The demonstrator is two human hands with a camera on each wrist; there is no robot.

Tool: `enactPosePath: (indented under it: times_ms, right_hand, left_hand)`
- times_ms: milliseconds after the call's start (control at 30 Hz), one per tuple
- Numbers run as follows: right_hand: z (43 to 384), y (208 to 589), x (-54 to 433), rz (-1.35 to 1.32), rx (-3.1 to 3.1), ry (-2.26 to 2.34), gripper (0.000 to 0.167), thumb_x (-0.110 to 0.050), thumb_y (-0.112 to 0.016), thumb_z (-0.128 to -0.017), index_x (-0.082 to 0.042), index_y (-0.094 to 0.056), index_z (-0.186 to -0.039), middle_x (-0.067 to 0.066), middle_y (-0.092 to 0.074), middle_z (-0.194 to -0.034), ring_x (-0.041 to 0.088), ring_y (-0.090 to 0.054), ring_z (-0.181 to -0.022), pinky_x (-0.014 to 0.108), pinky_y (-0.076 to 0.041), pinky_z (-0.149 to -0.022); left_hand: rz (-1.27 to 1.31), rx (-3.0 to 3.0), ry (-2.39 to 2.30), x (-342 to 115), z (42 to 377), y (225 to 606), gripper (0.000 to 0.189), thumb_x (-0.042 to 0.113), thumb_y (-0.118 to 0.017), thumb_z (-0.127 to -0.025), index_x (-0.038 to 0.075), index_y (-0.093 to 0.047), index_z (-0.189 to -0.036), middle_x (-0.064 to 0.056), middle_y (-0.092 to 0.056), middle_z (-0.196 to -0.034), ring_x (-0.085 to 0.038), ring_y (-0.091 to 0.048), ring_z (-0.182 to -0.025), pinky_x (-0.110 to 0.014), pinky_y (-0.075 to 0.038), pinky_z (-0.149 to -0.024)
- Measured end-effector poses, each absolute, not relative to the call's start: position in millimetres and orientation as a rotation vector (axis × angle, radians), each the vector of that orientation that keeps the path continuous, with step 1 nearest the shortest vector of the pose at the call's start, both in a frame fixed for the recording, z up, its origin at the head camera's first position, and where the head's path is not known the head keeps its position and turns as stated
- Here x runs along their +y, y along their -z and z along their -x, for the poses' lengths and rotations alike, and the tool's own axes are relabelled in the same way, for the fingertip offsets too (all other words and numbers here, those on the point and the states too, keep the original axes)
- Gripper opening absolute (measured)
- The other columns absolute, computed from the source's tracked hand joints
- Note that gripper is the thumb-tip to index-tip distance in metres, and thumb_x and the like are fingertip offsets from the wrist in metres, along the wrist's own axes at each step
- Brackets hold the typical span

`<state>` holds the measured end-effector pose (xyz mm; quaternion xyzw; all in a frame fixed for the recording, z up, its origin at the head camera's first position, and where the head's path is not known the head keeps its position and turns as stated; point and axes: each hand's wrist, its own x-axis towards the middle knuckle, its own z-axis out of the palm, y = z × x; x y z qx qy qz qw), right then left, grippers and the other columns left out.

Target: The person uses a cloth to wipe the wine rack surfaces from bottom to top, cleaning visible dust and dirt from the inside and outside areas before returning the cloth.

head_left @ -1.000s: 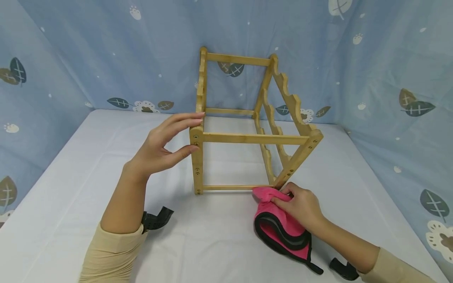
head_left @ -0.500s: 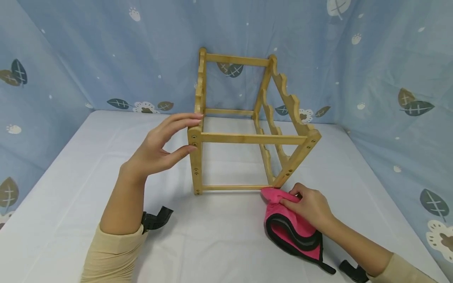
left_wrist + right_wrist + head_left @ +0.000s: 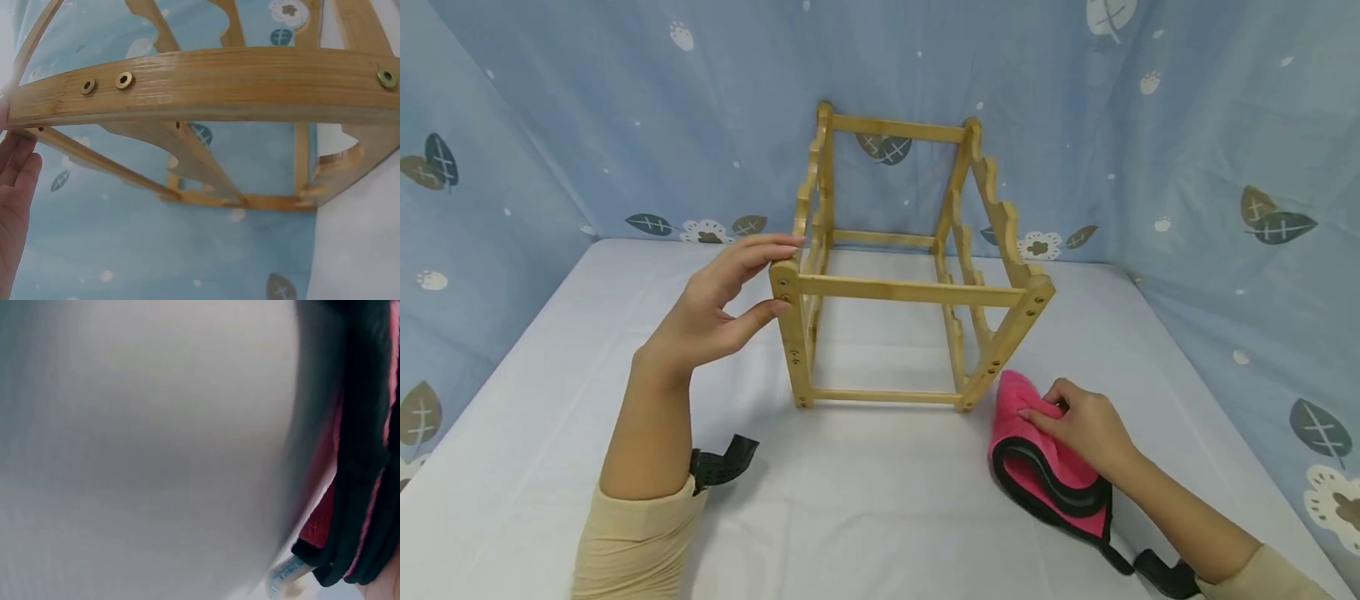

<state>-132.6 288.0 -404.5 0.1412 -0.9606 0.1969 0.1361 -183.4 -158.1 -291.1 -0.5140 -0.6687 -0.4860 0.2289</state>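
A light wooden rack [image 3: 910, 291] with scalloped rails stands on the white-covered table in the head view. My left hand [image 3: 707, 304] grips its upper near-left corner, fingers over the top and thumb on the near side. In the left wrist view, the rack's end piece [image 3: 219, 84] with brass-coloured screws crosses the frame, my left hand [image 3: 15, 200] at its left end. Just right of the rack, my right hand [image 3: 1086, 425] pinches a folded pink cloth [image 3: 1017, 408] with black edging and a black loop. The cloth's black edging [image 3: 365, 425] fills the right side of the right wrist view.
A white sheet covers the table [image 3: 850, 500]. Blue curtains [image 3: 715, 125] printed with leaves and paws hang behind and at both sides. A black strap [image 3: 726, 462] juts from the left wrist, and another black strap [image 3: 1165, 575] from the right.
The right hand has drawn the pink cloth rightward, away from the rack's lower right corner. The rack's near end has swung left with the left hand still on its corner.
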Motion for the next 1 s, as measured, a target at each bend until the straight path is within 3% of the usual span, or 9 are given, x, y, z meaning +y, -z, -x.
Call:
enactPosePath:
  times_ms: [333, 467, 600, 700, 867, 1000]
  right_hand:
    - [173, 412, 338, -0.224, -2.729, -0.514, 0.031, -0.021, -0.081, -0.074, -0.003, -0.057, -0.081, 0.002, -0.051, -0.056, 0.013, -0.041, -0.05, 0.021, -0.032, -0.039]
    - [182, 413, 344, -0.167, -2.776, -0.528, 0.036, -0.028, -0.078, -0.078, 0.0, -0.059, -0.091, 0.012, -0.062, -0.071, 0.02, -0.05, -0.059, 0.024, -0.04, -0.047]
    - [184, 413, 350, -0.074, -2.896, -0.566, 0.051, -0.044, -0.07, -0.083, 0.0, -0.057, -0.106, 0.02, -0.064, -0.091, 0.026, -0.055, -0.073, 0.028, -0.044, -0.056]
    - [184, 413, 352, -0.031, -2.966, -0.608, 0.06, -0.051, -0.065, -0.084, 0.0, -0.053, -0.114, 0.022, -0.062, -0.099, 0.028, -0.055, -0.079, 0.029, -0.045, -0.059]
    - [183, 415, 353, 0.012, -2.976, -0.717, 0.065, -0.055, -0.063, -0.084, -0.001, -0.052, -0.119, 0.022, -0.06, -0.106, 0.03, -0.054, -0.087, 0.03, -0.047, -0.064]
    - [180, 419, 356, 0.076, -2.933, -0.873, 0.063, -0.052, -0.065, -0.084, -0.003, -0.052, -0.12, 0.021, -0.059, -0.109, 0.027, -0.052, -0.089, 0.026, -0.047, -0.064]
  left_hand:
    - [1.406, -1.837, 1.441, -181, 185, 289, 0.051, 0.012, -0.065, -0.089, -0.021, -0.045, -0.122, -0.018, -0.049, -0.135, -0.03, -0.041, -0.132, -0.036, -0.036, -0.111]
    - [1.398, -1.852, 1.455, -184, 184, 289, 0.05, 0.009, -0.066, -0.088, -0.02, -0.045, -0.123, -0.018, -0.049, -0.136, -0.03, -0.04, -0.133, -0.036, -0.035, -0.112]
    - [1.356, -1.824, 1.393, -182, 179, 286, 0.055, 0.018, -0.068, -0.088, -0.02, -0.048, -0.121, -0.016, -0.051, -0.135, -0.027, -0.043, -0.131, -0.033, -0.036, -0.111]
    - [1.266, -1.677, 1.371, -170, 172, 280, 0.055, 0.024, -0.07, -0.086, -0.02, -0.053, -0.114, -0.013, -0.058, -0.128, -0.025, -0.05, -0.126, -0.036, -0.035, -0.112]
    - [1.124, -1.387, 1.362, -129, 160, 272, 0.039, 0.02, -0.072, -0.085, -0.015, -0.063, -0.1, -0.01, -0.067, -0.111, -0.022, -0.061, -0.111, -0.048, -0.033, -0.112]
    - [1.213, -1.375, 1.253, -88, 156, 267, 0.029, 0.015, -0.067, -0.089, -0.01, -0.065, -0.102, -0.012, -0.068, -0.107, -0.022, -0.063, -0.106, -0.043, -0.045, -0.103]
